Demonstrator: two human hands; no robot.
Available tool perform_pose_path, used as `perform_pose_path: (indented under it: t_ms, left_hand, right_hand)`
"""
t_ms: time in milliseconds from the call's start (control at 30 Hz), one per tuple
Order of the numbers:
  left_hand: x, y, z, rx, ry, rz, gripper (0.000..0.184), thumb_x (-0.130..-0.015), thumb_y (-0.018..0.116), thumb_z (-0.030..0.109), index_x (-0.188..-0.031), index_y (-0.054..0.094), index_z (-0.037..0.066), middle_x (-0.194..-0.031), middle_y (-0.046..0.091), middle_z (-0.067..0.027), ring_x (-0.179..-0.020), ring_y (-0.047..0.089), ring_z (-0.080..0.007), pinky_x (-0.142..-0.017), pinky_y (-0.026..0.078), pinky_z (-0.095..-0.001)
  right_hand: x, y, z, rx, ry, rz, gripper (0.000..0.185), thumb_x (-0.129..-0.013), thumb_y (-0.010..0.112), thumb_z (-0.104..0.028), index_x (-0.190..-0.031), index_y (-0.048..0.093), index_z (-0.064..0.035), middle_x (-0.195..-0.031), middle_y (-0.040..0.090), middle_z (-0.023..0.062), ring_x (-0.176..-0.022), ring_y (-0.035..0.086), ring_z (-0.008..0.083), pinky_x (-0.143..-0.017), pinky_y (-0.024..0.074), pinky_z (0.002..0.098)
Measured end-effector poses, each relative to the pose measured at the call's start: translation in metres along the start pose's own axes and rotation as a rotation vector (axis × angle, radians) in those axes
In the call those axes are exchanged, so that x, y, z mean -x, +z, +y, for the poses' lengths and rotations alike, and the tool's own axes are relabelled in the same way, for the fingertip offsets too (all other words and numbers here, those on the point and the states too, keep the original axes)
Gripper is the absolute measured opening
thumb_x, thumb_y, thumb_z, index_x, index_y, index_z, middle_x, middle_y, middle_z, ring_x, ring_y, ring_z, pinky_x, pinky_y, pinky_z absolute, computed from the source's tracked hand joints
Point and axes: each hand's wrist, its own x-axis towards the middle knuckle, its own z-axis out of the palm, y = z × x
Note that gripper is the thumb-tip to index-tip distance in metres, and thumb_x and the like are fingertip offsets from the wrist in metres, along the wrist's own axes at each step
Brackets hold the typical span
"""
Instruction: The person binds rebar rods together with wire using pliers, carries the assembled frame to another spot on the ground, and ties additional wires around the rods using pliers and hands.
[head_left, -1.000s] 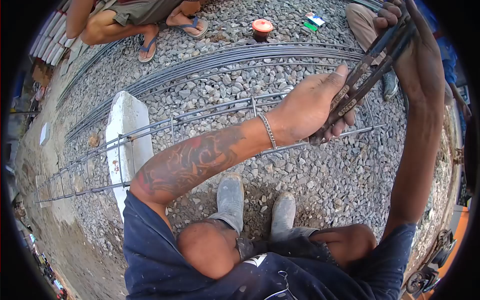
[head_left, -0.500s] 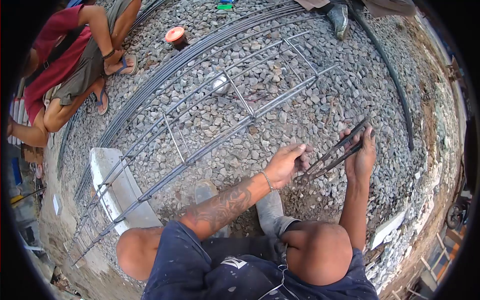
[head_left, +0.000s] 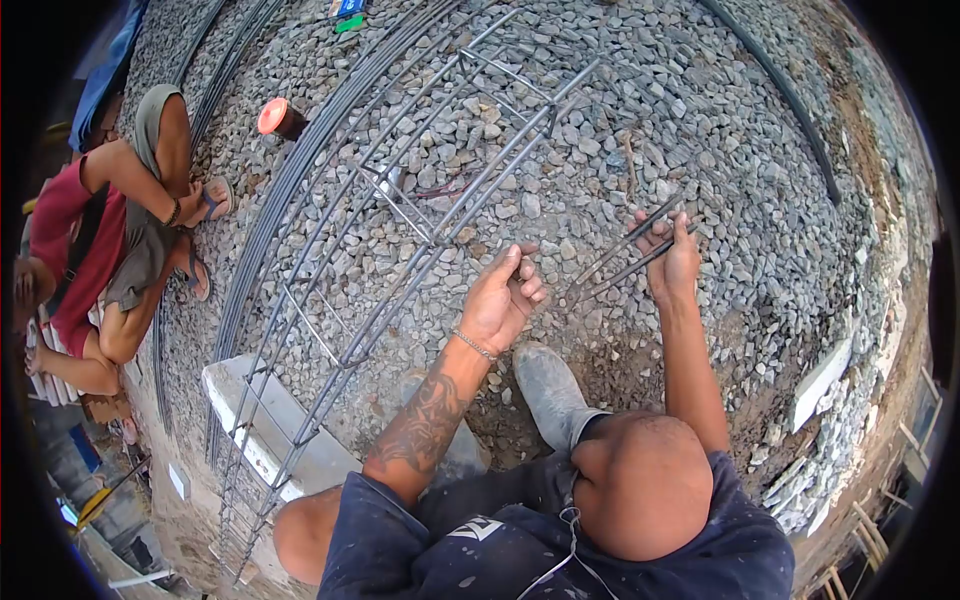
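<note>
My right hand [head_left: 667,255] is closed round the handles of a pair of dark pincers [head_left: 614,256], fingers bent over the upper ends. The two handles stand spread apart, and the head slants down and leftward, away from my palm, toward my other hand without reaching it. My left hand [head_left: 500,305] is raised just beside that head, fingers curled inward and thumb up (whether they pinch anything, I cannot tell from here). Gravel shows in the gap between my two hands.

Left of my left hand, and ahead of it, runs a long steel bar cage [head_left: 438,240], its side rails tied across by square hoops; the hand looks apart from it. Toward its lower end the cage lies across a pale block [head_left: 330,460] near my knee. Beyond the cage curves a bundle of loose bars [head_left: 275,215], and past that stands a dark cup with a red lid [head_left: 272,116]. Another person [head_left: 75,230] in a red top squats at the far left. Off to my right, a black pipe [head_left: 795,110] bends over the stones.
</note>
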Motion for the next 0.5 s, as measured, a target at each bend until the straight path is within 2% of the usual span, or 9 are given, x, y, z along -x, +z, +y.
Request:
perform_pose_path:
  t_ms: [100,133,167,233,267,333,400,433,500]
  left_hand:
    - [0.000,-0.003,0.005,0.077,0.015,-0.008,0.024,-0.095,0.043,0.026,-0.105,0.049,0.004,-0.068,0.043,0.0018,-0.058,0.039,-0.0089,-0.057,0.036,-0.0247]
    - [0.000,-0.002,0.007,0.111,0.010,0.008,0.022,-0.095,0.043,0.025,-0.103,0.049,0.005,-0.067,0.042,0.0016,-0.058,0.039,-0.0091,-0.058,0.036,-0.0246]
    - [0.000,-0.003,0.007,0.107,0.010,0.005,0.022,-0.095,0.043,0.025,-0.103,0.049,0.005,-0.067,0.042,0.0016,-0.058,0.039,-0.0091,-0.058,0.036,-0.0246]
    - [0.000,-0.003,0.008,0.177,0.039,-0.024,0.021,-0.095,0.042,0.025,-0.102,0.049,0.006,-0.067,0.041,0.0017,-0.057,0.038,-0.0091,-0.058,0.035,-0.0242]
    - [0.001,-0.001,0.009,0.170,0.046,-0.027,0.021,-0.095,0.042,0.025,-0.102,0.049,0.006,-0.067,0.041,0.0017,-0.057,0.038,-0.0091,-0.058,0.035,-0.0242]
    - [0.002,0.006,0.009,0.207,0.076,-0.013,0.020,-0.095,0.043,0.025,-0.100,0.049,0.006,-0.066,0.039,0.0019,-0.056,0.037,-0.0092,-0.057,0.035,-0.0240]
    - [0.003,0.008,0.005,0.209,0.121,0.000,0.020,-0.095,0.042,0.025,-0.100,0.049,0.006,-0.065,0.039,0.0020,-0.056,0.036,-0.0091,-0.057,0.035,-0.0239]
    - [0.002,0.009,0.004,0.217,0.150,0.015,0.020,-0.095,0.042,0.025,-0.100,0.048,0.006,-0.065,0.038,0.0021,-0.055,0.035,-0.0090,-0.057,0.034,-0.0238]
    - [0.001,0.009,0.001,0.227,0.180,0.030,0.019,-0.096,0.042,0.024,-0.098,0.048,0.005,-0.065,0.038,0.0018,-0.055,0.035,-0.0089,-0.057,0.034,-0.0235]
  right_hand:
    - [-0.003,-0.009,0.001,0.009,0.015,-0.031,0.022,-0.096,0.037,-0.026,-0.099,0.041,-0.0042,-0.070,0.051,0.0079,-0.094,0.059,0.0363,-0.084,0.0472,0.0574]
    - [-0.006,-0.017,0.003,0.040,0.050,-0.058,0.030,-0.094,0.043,-0.027,-0.109,0.040,-0.0008,-0.077,0.054,0.0099,-0.093,0.058,0.0354,-0.084,0.0478,0.0498]
    - [-0.005,-0.016,0.002,0.035,0.046,-0.058,0.030,-0.094,0.043,-0.027,-0.109,0.040,-0.0008,-0.077,0.054,0.0099,-0.093,0.058,0.0354,-0.084,0.0478,0.0498]
    - [0.001,-0.015,0.004,1.287,-0.163,0.077,0.045,-0.090,0.052,-0.027,-0.120,0.039,0.0030,-0.087,0.057,0.0149,-0.093,0.058,0.0349,-0.084,0.0461,0.0417]
    - [0.017,-0.015,0.012,1.580,-0.735,0.116,0.052,-0.085,0.059,-0.027,-0.125,0.041,0.0024,-0.095,0.058,0.0180,-0.092,0.058,0.0352,-0.084,0.0445,0.0369]
    - [0.061,0.021,-0.004,1.385,-0.825,-0.442,0.042,-0.083,0.061,-0.024,-0.117,0.050,-0.0012,-0.097,0.059,0.0161,-0.091,0.058,0.0350,-0.086,0.0434,0.0375]
    - [0.094,0.039,-0.004,1.225,-0.456,-0.900,0.033,-0.080,0.063,-0.016,-0.110,0.056,-0.0046,-0.092,0.060,0.0120,-0.086,0.058,0.0326,-0.079,0.0468,0.0373]
    - [0.095,0.042,0.002,1.217,-0.469,-0.915,0.033,-0.080,0.063,-0.016,-0.110,0.056,-0.0046,-0.092,0.060,0.0120,-0.086,0.058,0.0326,-0.079,0.0468,0.0373]
    - [0.097,0.046,0.012,1.326,-0.765,-0.915,0.026,-0.076,0.063,-0.008,-0.101,0.059,-0.0048,-0.086,0.059,0.0107,-0.079,0.058,0.0302,-0.069,0.0487,0.0379]
